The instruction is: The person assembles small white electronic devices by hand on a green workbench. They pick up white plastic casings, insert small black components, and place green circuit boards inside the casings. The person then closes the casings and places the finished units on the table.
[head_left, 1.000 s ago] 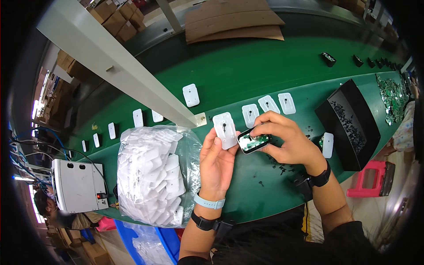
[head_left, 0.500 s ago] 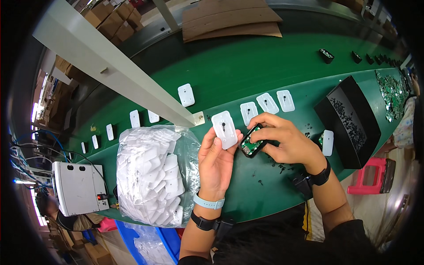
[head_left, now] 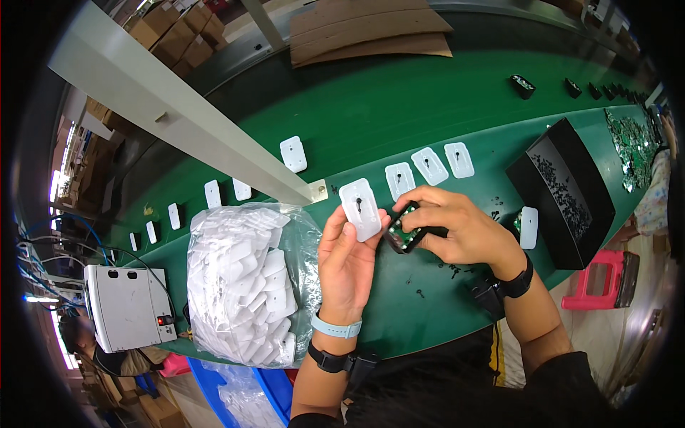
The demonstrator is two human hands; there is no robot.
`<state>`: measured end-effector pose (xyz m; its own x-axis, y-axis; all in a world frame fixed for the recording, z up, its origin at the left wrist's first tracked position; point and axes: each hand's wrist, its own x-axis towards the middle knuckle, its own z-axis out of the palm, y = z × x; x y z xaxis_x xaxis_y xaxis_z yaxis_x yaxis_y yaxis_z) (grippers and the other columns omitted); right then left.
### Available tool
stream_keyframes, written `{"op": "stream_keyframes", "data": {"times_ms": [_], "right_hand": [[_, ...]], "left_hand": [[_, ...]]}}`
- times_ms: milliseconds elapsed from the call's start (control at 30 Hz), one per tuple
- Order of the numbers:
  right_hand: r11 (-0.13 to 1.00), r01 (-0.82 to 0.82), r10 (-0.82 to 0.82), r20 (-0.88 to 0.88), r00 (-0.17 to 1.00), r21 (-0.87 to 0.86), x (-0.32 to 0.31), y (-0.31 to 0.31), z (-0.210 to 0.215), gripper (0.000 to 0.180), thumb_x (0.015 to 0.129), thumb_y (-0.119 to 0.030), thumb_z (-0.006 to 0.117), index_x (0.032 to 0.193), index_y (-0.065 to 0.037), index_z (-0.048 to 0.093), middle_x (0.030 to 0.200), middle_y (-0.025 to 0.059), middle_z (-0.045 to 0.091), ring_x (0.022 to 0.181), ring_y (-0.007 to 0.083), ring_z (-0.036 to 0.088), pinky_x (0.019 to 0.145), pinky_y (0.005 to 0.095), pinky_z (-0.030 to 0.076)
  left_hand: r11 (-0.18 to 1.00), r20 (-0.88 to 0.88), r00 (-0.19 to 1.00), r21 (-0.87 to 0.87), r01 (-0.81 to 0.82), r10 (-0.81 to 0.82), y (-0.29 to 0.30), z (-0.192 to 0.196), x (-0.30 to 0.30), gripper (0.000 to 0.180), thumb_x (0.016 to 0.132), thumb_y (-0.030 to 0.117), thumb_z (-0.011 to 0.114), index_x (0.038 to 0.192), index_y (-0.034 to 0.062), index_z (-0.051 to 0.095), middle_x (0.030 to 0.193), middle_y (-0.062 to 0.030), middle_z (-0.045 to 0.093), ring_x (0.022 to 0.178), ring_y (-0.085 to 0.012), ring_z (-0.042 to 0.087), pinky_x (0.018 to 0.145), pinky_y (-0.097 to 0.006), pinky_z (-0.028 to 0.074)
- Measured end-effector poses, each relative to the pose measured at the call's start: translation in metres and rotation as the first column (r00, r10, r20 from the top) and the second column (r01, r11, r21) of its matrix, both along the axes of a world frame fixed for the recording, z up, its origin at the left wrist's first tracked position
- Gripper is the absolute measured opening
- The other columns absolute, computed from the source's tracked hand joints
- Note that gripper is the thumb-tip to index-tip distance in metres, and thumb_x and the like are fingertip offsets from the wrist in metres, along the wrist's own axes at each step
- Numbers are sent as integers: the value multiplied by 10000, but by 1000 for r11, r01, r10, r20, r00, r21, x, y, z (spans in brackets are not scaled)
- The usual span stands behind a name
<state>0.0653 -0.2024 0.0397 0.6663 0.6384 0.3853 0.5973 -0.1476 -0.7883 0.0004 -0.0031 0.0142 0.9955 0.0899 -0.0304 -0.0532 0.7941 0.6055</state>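
Note:
My left hand (head_left: 347, 258) is closed on a white plastic cover (head_left: 362, 214), its hollow side up, with a small black part lying inside. Close beside it, my right hand (head_left: 460, 227) grips a black plastic case (head_left: 404, 241) with a green circuit board in it. The case is tilted and my fingers hide part of the board. Beyond my hands, three more white covers lie in a row, among them a middle cover (head_left: 429, 167), each with a small black part inside. Small black parts (head_left: 451, 270) are scattered under my right hand.
A clear bag of white covers (head_left: 239, 285) lies left of my left arm. Right of my hand are a white-covered unit (head_left: 528, 228) and a black bin (head_left: 599, 235) of small black parts. A metal post (head_left: 185, 121) rises behind; several units sit along the green belt (head_left: 399, 100).
The black case has tilted in my right hand, so less of its circuit board shows. My left hand keeps hold of the white cover. The whole view has shifted slightly.

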Motion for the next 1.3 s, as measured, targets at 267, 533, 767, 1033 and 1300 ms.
{"op": "stream_keyframes", "data": {"times_ms": [267,533,767,1033,1300], "right_hand": [[987,98,-72,-199,977,124,-5,1,2,353,792,-31,804,1103,-33,638,1080,115,644,931,271,643,824,345,520],[973,-37,105,-296,949,226,2,-7,7,452,812,-55,810,1210,-41,594,1078,66,649,977,189,636,872,334,529],[936,110,83,-512,855,335,-5,-6,11,355,872,-27,768,1192,10,620,1090,57,646,1054,143,641,936,312,538],[958,135,31,-560,828,253,0,-6,7,358,890,-1,722,1221,37,589,1119,90,673,1032,160,666,919,322,546],[934,263,-100,-528,843,244,-1,3,3,322,866,-79,791,1142,15,655,1021,54,688,915,114,652,791,275,570]], "left_hand": [[997,10,999,66,-47,46,1,-3,0,326,1009,104,592,1323,20,567,1290,-131,643,1192,-270,621,1052,-454,475],[998,-1,1000,67,-21,21,0,-1,-2,291,1007,120,602,1283,28,596,1267,-135,660,1172,-279,636,1033,-456,484],[995,26,999,99,20,-23,-3,-5,-2,290,1001,94,610,1280,15,603,1217,-145,685,1174,-300,647,1038,-469,491],[965,51,997,260,44,-59,-8,-4,-5,290,971,49,638,1256,3,628,1223,-139,686,1142,-253,656,1050,-458,490],[942,3,1000,334,28,-30,-11,-10,-5,331,937,-57,642,1266,-64,616,1313,-188,628,1221,-272,611,1076,-430,487]]}}
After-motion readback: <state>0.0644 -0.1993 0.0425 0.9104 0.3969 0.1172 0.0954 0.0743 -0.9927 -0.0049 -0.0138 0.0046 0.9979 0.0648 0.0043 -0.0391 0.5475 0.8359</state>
